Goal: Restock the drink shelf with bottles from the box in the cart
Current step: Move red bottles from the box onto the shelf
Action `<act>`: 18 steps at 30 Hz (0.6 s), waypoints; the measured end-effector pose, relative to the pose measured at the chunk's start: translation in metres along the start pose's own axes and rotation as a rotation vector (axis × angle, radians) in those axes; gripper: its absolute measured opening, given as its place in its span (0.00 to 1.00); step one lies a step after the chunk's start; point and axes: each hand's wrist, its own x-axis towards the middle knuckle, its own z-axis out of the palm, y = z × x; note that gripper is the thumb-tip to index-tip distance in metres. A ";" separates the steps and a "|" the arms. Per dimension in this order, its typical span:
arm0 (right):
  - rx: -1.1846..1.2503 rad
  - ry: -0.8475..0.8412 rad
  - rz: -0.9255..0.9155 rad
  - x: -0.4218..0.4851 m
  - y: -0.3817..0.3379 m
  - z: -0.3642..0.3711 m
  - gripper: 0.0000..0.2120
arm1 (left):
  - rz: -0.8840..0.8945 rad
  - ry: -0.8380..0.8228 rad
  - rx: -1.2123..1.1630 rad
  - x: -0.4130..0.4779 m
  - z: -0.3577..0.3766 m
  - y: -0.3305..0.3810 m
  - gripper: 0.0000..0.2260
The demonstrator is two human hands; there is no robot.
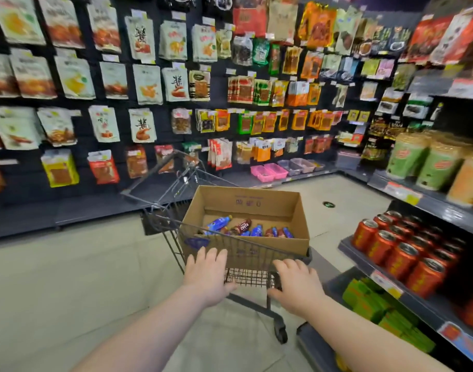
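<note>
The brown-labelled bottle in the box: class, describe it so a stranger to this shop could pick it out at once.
In the aisle stands a wire cart holding an open cardboard box. Several bottles lie on the box's floor; the brown-labelled bottle lies left of middle. Only its label is dark brown with white letters; the others wear blue.
</note>
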 end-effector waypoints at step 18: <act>0.001 -0.118 -0.074 0.264 0.067 0.018 0.32 | -0.084 -0.083 0.065 0.224 0.021 -0.022 0.38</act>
